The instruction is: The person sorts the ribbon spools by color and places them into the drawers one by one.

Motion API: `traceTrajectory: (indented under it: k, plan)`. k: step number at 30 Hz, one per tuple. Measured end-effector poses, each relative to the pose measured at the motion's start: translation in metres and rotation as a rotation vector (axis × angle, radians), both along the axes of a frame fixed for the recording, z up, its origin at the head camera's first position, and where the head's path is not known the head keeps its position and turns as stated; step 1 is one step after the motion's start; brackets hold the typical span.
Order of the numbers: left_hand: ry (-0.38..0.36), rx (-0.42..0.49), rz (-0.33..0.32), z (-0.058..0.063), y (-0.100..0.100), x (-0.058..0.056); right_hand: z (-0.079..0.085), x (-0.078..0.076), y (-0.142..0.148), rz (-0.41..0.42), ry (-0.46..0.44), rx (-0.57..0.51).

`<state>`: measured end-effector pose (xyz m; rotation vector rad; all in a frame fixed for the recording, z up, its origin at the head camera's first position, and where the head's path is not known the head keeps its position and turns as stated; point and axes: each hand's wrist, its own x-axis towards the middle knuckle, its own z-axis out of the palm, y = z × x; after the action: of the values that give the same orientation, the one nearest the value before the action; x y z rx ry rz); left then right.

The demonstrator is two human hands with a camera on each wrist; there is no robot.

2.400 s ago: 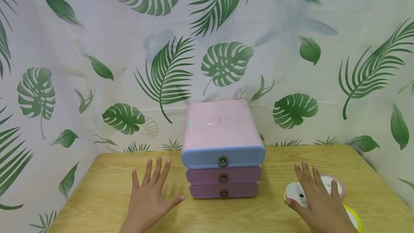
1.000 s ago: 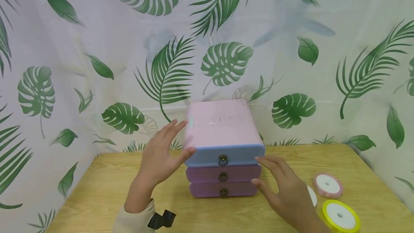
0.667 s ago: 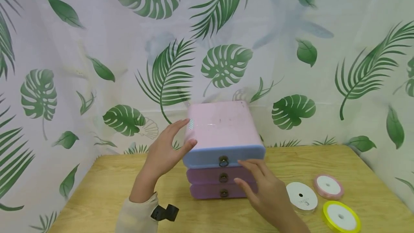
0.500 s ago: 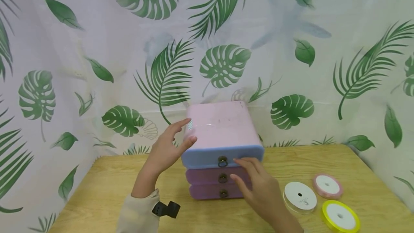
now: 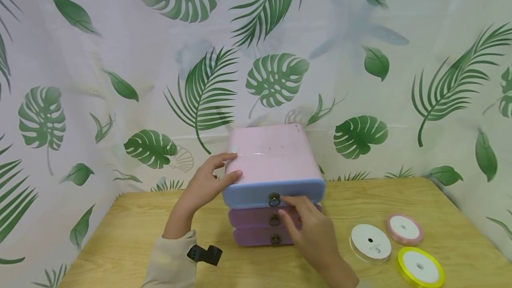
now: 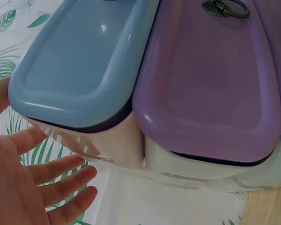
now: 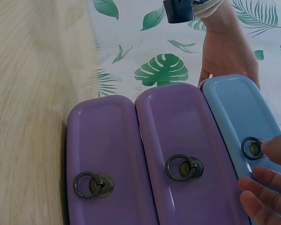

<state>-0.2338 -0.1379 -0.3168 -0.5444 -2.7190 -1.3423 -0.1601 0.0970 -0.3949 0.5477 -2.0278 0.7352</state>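
Fingers of the left hand [image 5: 203,185] spread wide at the pink drawer box's [image 5: 276,157] left side, holding nothing; how firmly they touch, I cannot tell. The box, mid-table and well back, looks like smooth, stiff plastic: probably light, somewhat slippery, best steadied at its sides. A small patterned sticker [image 5: 234,150] at its top left shows no readable words. On the blue top drawer [image 5: 246,197], the metal ring pull [image 5: 274,198] seems the place to take hold. Just right, the right hand [image 5: 314,228] keeps a narrow gap between thumb and forefinger, unclosed. Farther right, the white spool [image 5: 362,239] bears print too faint to read.
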Motion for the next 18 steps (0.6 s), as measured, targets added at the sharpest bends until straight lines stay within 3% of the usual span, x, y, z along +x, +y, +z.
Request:
traceTrajectory:
  k: [11, 18]
  plan:
    - [-0.035, 0.108, -0.066, -0.009, -0.007, -0.007, -0.002, -0.002, -0.007, -0.015, -0.031, -0.025]
    - [-0.053, 0.144, -0.059, -0.015, -0.007, -0.010, 0.000, -0.003, -0.012, -0.024, -0.013, -0.043]
